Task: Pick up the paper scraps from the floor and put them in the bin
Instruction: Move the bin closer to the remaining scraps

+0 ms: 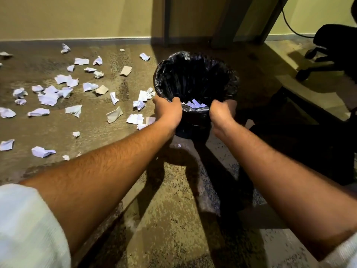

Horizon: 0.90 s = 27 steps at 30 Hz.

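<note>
Both arms were extended forward toward the bin (195, 88), a small round one lined with a black plastic bag. The left hand (168, 111) was clamped on the near-left part of the rim, fingers curled over the bag's edge. The right hand (220, 113) was closed on the near-right part of the rim, gripping the bag material there; slight motion blur was seen on it. The bin was tilted toward the camera, so the inside was exposed. A few white paper pieces (194, 104) were seen inside, low against the near wall, between the two hands.

Most of the paper scraps (48, 97) were left on the floor (173, 219), spread out to the left of the bin. They were white and crumpled or torn, plus a few tan cardboard-like bits (126, 70). A small cluster (144, 97) was located just beside the bin's left side, near the left hand. One tiny white fleck (179, 145) was seen on the floor just below the bin.

Light-coloured sleeves (25, 225) were pushed up at both upper arms. A dark office chair (336, 47) was seen at far right, with a black cable (289, 26) hanging along the wall behind it. Hard shadows of the arms and the bin were cast on the speckled floor.
</note>
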Tool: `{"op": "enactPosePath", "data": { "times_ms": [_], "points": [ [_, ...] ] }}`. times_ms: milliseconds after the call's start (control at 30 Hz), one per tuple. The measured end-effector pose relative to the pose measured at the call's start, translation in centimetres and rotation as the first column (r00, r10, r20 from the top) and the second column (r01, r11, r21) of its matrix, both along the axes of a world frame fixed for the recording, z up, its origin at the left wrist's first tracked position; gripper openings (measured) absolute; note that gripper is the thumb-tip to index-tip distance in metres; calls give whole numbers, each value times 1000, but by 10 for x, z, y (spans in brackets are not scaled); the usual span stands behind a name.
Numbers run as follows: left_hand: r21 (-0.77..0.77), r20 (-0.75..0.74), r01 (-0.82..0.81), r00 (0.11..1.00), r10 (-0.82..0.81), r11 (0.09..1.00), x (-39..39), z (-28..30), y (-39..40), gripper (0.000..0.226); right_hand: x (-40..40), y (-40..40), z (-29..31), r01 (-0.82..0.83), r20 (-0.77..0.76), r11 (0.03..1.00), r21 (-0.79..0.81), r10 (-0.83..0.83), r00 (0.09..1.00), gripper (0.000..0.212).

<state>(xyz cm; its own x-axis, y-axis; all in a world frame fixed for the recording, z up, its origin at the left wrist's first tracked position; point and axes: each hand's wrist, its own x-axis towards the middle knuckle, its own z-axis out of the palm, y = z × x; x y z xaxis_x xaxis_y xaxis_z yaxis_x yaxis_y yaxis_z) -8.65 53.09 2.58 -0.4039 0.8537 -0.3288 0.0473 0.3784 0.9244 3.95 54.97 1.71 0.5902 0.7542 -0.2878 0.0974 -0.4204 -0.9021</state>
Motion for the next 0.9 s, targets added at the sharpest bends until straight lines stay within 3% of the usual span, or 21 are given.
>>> {"op": "enactPosePath", "data": {
  "times_ms": [133,300,400,500,633,900],
  "points": [
    [71,21,-145,989,144,987,-34,3,-19,46,-33,-10,7,-108,73,993,50,104,992,28],
    [167,42,-340,940,338,925,-93,1,-61,49,-99,-29,14,-313,50,942,120,309,950,24],
    [129,-9,-443,894,448,887,-127,-2,-87,55,-143,-47,18,-443,38,885,144,443,896,25],
    [78,-138,-585,796,590,807,-158,0,-118,58,-189,-67,19,-549,46,823,148,549,835,29],
    [261,2,-703,685,728,661,-210,-2,-153,53,-249,-97,14,-681,15,717,149,687,727,27],
    [309,-29,-845,449,893,435,-311,-8,-263,53,-372,-179,-7,-876,-119,464,130,885,451,24]
  ]
}}
